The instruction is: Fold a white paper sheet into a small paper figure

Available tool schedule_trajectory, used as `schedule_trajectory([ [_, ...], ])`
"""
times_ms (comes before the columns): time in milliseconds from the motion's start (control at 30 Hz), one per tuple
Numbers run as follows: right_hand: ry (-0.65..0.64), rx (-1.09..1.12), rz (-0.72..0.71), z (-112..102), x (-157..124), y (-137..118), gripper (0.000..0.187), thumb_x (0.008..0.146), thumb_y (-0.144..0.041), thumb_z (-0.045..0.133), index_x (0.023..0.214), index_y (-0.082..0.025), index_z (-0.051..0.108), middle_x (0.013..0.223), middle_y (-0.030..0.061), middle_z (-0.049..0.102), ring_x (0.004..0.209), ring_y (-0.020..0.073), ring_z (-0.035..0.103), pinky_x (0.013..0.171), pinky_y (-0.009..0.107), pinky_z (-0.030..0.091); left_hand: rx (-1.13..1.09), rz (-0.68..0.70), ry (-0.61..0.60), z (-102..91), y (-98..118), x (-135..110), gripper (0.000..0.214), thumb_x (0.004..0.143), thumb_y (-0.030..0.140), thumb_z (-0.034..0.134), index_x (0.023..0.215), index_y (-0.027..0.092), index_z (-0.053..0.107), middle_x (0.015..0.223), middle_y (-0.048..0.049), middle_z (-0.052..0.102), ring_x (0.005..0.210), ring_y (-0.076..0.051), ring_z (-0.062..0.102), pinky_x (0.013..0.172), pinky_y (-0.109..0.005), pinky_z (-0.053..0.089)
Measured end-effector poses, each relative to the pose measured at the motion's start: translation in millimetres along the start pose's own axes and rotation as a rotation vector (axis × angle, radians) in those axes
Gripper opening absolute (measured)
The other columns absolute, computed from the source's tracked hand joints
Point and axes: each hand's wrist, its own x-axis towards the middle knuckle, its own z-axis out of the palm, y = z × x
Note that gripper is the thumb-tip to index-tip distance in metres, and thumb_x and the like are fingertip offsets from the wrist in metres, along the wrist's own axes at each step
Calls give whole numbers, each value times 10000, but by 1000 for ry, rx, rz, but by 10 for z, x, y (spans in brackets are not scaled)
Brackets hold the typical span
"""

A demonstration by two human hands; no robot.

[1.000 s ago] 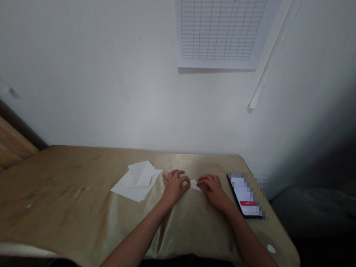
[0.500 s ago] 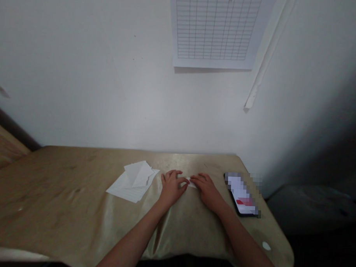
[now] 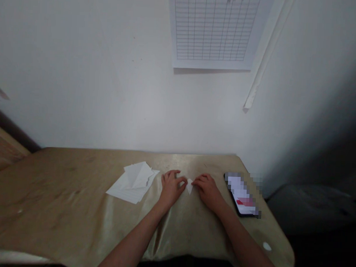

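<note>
A small folded piece of white paper (image 3: 189,188), kite-shaped with its point toward me, is between my hands. My left hand (image 3: 171,186) pinches its left edge with thumb and index finger, the other fingers curved above the table. At the opposite edge, my right hand (image 3: 206,190) has its fingertips closed on the paper, the knuckles bent. To the left of my left hand lies a stack of white paper sheets (image 3: 120,189), with a smaller folded white paper (image 3: 138,175) on top.
A phone (image 3: 242,195) with a lit, partly pixelated screen lies to the right on the cloth-covered table (image 3: 61,199). A small white scrap (image 3: 266,246) is near the right front corner. Behind the table stands a wall with a printed grid sheet (image 3: 212,33).
My hands have drawn slightly apart around the small paper. More of it shows now, with its point toward me. The stack and phone stay in place.
</note>
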Motion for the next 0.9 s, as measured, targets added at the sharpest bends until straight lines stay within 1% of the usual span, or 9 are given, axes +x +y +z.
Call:
schedule_trajectory([
  [100,27,-1,19,6,11,-37,304,962,-118,514,1102,-245,752,1076,58,726,1130,236,540,1058,413,427,5,-8,-7,-3,0,6,132,866,303,722,949,359,809,1356,-57,600,1316,-302,448,1165,-582,228],
  [200,57,-54,59,29,27,-73,257,963,-158,555,1121,-239,741,1103,75,697,1123,249,534,1040,421,435,2,-16,-10,-11,0,18,121,853,322,732,934,362,814,1337,-60,607,1309,-302,457,1162,-565,245],
  [367,72,-131,126,97,76,-86,169,950,-212,599,1051,-232,733,1133,95,664,1126,263,536,1033,434,436,-4,-34,-30,-21,-4,33,134,826,336,750,939,367,815,1360,-59,592,1335,-312,446,1173,-573,233],
  [633,62,-157,151,157,105,-56,142,968,-239,568,1020,-215,698,1146,102,659,1143,280,527,1034,455,426,-13,-43,-87,-92,51,7,191,794,332,783,982,368,800,1434,-52,552,1409,-319,388,1199,-589,185],
  [833,52,-122,142,114,78,-37,125,955,-219,564,994,-214,684,1157,103,659,1133,279,531,1023,449,426,-27,-33,-129,-104,72,-26,296,723,373,844,1013,374,788,1484,-39,516,1424,-350,363,1199,-611,158],
  [900,40,-105,140,89,66,-36,130,952,-201,557,985,-215,682,1156,97,663,1132,270,530,1027,435,422,-25,-27,-143,-110,80,-31,308,721,380,845,1023,375,786,1494,-38,506,1427,-358,355,1196,-618,156],
])
